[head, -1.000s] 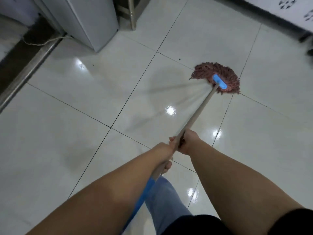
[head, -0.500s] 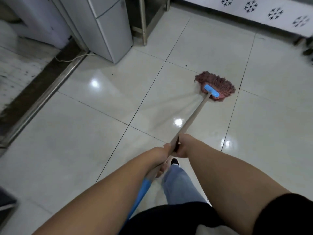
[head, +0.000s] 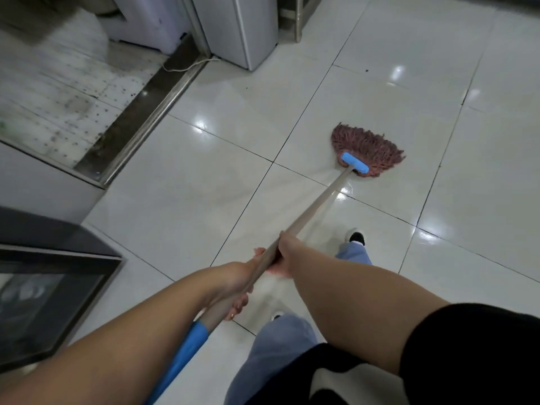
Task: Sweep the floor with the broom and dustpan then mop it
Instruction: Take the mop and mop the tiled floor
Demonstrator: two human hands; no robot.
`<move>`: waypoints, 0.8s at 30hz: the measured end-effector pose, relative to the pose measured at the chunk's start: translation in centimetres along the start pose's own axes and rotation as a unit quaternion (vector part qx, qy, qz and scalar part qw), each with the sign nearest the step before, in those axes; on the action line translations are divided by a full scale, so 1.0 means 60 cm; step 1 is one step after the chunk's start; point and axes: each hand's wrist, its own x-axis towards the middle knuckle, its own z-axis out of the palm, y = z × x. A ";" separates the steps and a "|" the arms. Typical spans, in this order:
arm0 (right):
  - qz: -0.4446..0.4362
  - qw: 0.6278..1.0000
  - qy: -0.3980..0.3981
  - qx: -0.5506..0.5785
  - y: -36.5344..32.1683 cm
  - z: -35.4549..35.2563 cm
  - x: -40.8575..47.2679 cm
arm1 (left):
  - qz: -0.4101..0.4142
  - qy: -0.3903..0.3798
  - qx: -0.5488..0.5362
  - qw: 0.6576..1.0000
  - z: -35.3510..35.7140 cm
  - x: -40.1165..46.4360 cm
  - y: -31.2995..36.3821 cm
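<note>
The right hand (head: pixel 285 254) grips the mop handle (head: pixel 318 203) ahead of the left hand (head: pixel 238 283), which wraps it nearer the body. The mop head (head: pixel 369 149) lies flat on the floor (head: pixel 190 206), well ahead. Keeping the strings pressed down and overlapping each pass would probably clean best. The handle's blue end runs under the left arm, and no broom or dustpan shows.

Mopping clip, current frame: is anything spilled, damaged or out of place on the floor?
Nothing spilled or damaged. Both hands, left and right, hold the mop handle, with the mop head flat on the tile floor. Minor oddities: a dark speck on a far tile and a loose cord by the metal threshold.
</note>
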 end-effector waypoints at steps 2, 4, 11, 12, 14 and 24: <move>-0.016 0.999 0.035 0.017 0.008 -0.001 -0.005 | 0.000 0.012 0.008 1.000 0.014 0.002 0.001; -0.055 0.996 0.057 0.046 0.001 -0.012 -0.010 | 0.005 0.009 0.009 1.000 0.030 0.006 0.016; -0.071 0.995 0.023 0.059 -0.084 -0.060 -0.026 | 0.007 -0.004 -0.003 1.000 0.044 0.023 0.116; -0.072 0.995 0.018 0.062 -0.105 -0.066 -0.027 | 0.011 -0.006 -0.006 1.000 0.046 0.024 0.139; -0.077 0.994 0.009 0.073 -0.154 -0.085 -0.032 | 0.020 -0.010 -0.009 1.000 0.055 0.026 0.194; -0.139 0.989 0.020 -0.035 -0.533 -0.221 -0.101 | 0.082 -0.030 -0.052 0.995 0.102 0.019 0.605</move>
